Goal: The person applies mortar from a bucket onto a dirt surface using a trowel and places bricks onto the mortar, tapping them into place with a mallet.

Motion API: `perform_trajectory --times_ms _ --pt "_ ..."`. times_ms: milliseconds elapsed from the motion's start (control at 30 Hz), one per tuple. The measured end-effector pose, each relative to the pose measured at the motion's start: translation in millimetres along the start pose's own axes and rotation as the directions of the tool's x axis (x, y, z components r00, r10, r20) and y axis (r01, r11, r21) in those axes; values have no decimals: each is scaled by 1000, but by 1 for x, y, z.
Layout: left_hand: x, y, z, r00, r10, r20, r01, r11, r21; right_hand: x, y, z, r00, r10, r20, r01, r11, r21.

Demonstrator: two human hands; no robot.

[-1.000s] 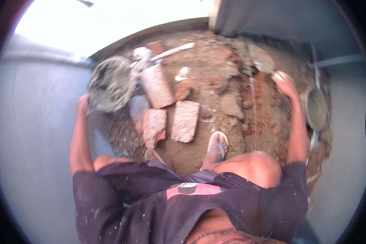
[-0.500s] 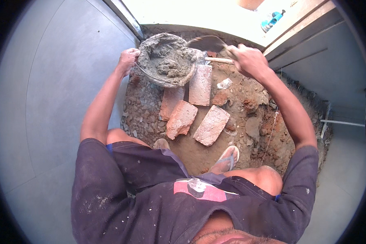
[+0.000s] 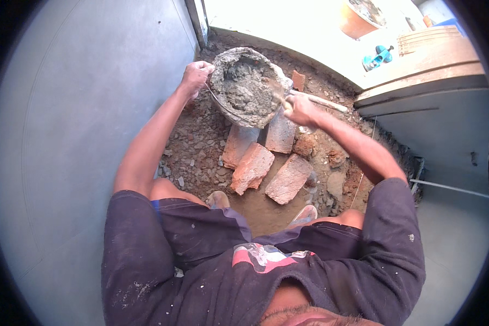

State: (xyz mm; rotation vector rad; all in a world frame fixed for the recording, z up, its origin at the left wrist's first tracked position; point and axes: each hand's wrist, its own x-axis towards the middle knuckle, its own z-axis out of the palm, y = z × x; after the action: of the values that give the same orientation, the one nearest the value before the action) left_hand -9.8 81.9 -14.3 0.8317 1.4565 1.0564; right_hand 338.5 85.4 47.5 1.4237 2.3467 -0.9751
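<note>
My left hand (image 3: 195,79) grips the left rim of a round pan of wet grey mortar (image 3: 243,81), which is tilted over the bricks. My right hand (image 3: 300,108), at the pan's right edge, is closed on a trowel (image 3: 282,92), whose blurred blade is in the mortar. A long pale tool handle (image 3: 326,102) lies just behind that hand. Under and below the pan are broken red bricks: one partly covered brick (image 3: 281,136), another (image 3: 238,149), a rough piece (image 3: 251,168) and a pale-faced one (image 3: 287,179) nearer my feet.
Grey panels (image 3: 86,136) flank me on the left and right (image 3: 440,141). A string (image 3: 358,187) runs over the rubble at right. Beyond the bright sill are an orange tub (image 3: 353,24) and a turquoise tool (image 3: 376,58). A white pipe (image 3: 451,187) juts at lower right.
My right hand came from the right side to the pan, bringing the trowel blade down into the mortar. My left hand and the pan now sit further right in the view, which has also turned.
</note>
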Motion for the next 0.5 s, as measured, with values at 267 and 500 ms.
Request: perform_trajectory --times_ms 267,500 --pt "9 -13 -3 982 190 -23 -185 973 136 28 -53 53 999 -22 29 10 933 360" --pt "0 0 -1 994 102 42 -107 984 142 -7 -36 30 999 -15 48 -13 837 547"
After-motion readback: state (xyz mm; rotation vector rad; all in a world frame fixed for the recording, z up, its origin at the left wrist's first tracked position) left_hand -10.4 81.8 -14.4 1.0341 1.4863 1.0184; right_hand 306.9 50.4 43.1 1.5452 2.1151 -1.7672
